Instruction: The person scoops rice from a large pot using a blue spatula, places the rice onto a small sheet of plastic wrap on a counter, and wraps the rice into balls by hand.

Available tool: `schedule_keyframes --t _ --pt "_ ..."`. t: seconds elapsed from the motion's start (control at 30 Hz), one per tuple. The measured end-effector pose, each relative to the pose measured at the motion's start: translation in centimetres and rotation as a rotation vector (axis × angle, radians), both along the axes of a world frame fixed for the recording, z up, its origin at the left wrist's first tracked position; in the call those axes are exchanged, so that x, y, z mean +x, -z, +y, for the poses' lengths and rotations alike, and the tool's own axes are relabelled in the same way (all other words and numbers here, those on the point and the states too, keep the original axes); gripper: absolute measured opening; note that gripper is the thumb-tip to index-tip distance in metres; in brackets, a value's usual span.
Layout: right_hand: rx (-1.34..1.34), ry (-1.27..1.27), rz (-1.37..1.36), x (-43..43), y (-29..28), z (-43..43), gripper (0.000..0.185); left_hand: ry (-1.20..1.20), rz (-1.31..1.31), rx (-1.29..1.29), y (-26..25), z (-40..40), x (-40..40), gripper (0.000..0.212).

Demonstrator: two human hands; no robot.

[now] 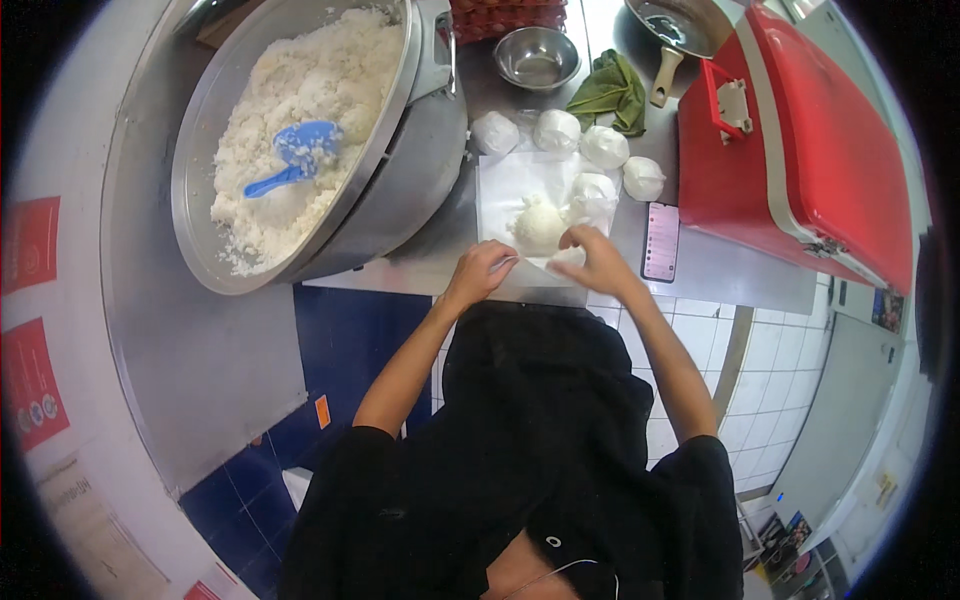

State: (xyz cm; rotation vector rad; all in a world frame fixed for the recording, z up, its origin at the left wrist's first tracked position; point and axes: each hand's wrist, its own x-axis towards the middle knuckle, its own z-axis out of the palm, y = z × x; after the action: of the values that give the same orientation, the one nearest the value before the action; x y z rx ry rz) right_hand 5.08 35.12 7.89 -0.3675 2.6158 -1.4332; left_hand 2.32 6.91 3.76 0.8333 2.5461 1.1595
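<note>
A mound of cooked white rice (pixel 538 228) lies on white wrapping paper (pixel 496 191) at the front of the steel table. My left hand (pixel 482 271) pinches the paper's near left edge between thumb and fingers. Just right of the mound, my right hand (pixel 596 262) hovers over the near right edge, slightly blurred; its thumb and fingers are apart, with nothing visibly gripped. A wrapped white bundle (pixel 593 193) rests on the paper beside the rice. Several similar bundles (pixel 557 130) sit behind and to the right.
At left stands a large metal pot (pixel 375 202) of rice with a blue plastic scoop (pixel 306 146) in it. A phone (pixel 661 241) and a red cooler box (pixel 817 150) are at right. Behind are a steel bowl (pixel 537 58), a green cloth (pixel 613 94) and a frying pan (pixel 666 75).
</note>
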Motion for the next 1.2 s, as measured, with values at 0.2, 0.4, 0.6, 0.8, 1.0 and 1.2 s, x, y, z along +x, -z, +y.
schedule_keyframes --t 0.2,0.4,0.6,0.8,1.0,1.2 --pt "0.315 0.018 0.158 3.5 3.2 0.8 0.022 -0.252 -0.005 0.209 -0.8 0.7 0.9 0.011" --pt "0.044 0.062 -0.071 3.4 3.6 4.7 0.015 -0.255 -0.200 0.166 0.1 -0.9 1.4 0.012" --pt "0.011 0.316 -0.289 -1.3 4.6 3.9 0.031 -0.502 -0.313 0.309 0.9 1.0 -3.1 0.019" --pt "0.471 0.260 -0.197 -1.9 5.0 2.2 0.028 -0.533 -0.294 -0.112 3.8 1.2 -4.6 0.024" --pt "0.394 0.365 0.023 -3.4 0.8 3.5 0.042 -0.463 0.311 -0.045 -0.5 3.4 -1.4 0.030" --pt "0.501 0.229 0.204 -5.4 3.9 2.8 0.064 0.265 0.304 -0.210 -1.4 6.1 1.0 0.064"
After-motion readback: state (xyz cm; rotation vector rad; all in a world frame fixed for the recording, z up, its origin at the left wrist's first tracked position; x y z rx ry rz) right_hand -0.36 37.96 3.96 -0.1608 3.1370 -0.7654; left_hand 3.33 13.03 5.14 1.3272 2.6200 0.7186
